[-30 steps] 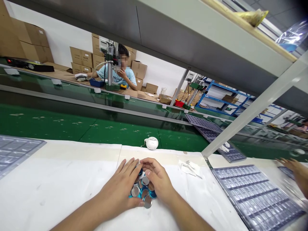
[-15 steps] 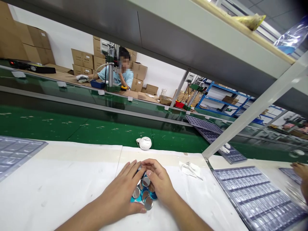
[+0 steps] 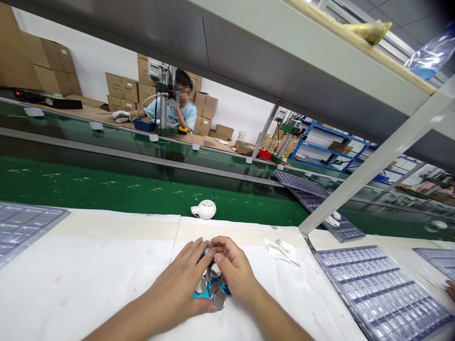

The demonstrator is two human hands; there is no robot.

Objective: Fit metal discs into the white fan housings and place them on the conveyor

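A small pile of round silver metal caps with blue sides [image 3: 219,300] lies on the white work surface between my hands. My left hand [image 3: 183,279] rests along the pile's left side, fingers stretched and thumb apart below the caps; it is open. On the right side, my right hand [image 3: 236,270] is curled in against the pile, thumb bent toward the index finger. Its fingers are closed, and whatever may be inside them is hidden. The fingertips of both hands nearly meet above the pile and cover part of it.
A white vented plastic piece [image 3: 206,209] sits on the green conveyor belt [image 3: 124,194]. Clear compartment trays lie at left [image 3: 24,227] and right [image 3: 380,289]. A crumpled tissue [image 3: 281,250] is near the slanted post [image 3: 369,161]. Across the belt, a person [image 3: 185,106] sits by a press.
The white vented piece and the white tags across the belt have shifted slightly, the piece leftward and the tags rightward. Another person's hand at the far right has drawn back. My hands barely move.
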